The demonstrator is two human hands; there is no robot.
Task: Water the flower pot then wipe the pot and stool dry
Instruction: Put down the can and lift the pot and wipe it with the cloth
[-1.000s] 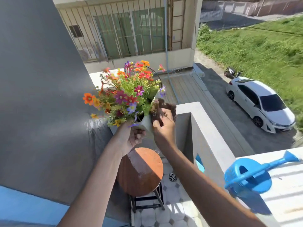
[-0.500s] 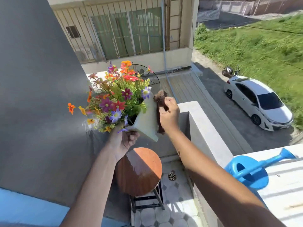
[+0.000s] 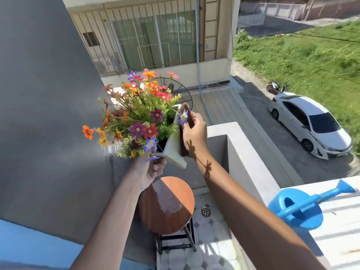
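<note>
**Inspector:** State of the fingers, left side first.

**Operator:** The left hand [image 3: 149,169] is under the flower pot [image 3: 173,151]. Its fingers [image 3: 158,166] curl round the pot's lower edge and carry it. The flowers [image 3: 140,114] hide the fingertips.

**Inspector:** Right side?

**Operator:** The right hand [image 3: 194,133] holds a brown cloth [image 3: 186,114]. The thumb and fingers close on it near the rim, and the palm presses it flat against the pot's right wall.

**Inspector:** Position of the pot relative to both hands?

**Operator:** It sits between them, in the air. It is tilted, with its mouth leaning left toward the grey wall [image 3: 48,114] and its base pointing down and to the right. The stool [image 3: 167,205] stands directly below, not touching the pot. Its round seat shows a wet sheen.

**Inspector:** Other equipment?

**Operator:** The blue watering can [image 3: 296,207] rests on the ledge [image 3: 243,152] to the right, well apart from both hands.

**Inspector:** Changes against the earlier frames?

**Operator:** One second ago the pot was nearer upright and the cloth was bunched at the rim. Now the pot leans over and the cloth lies stretched along its side. Since half a second ago, the pot and hands have barely shifted.
</note>
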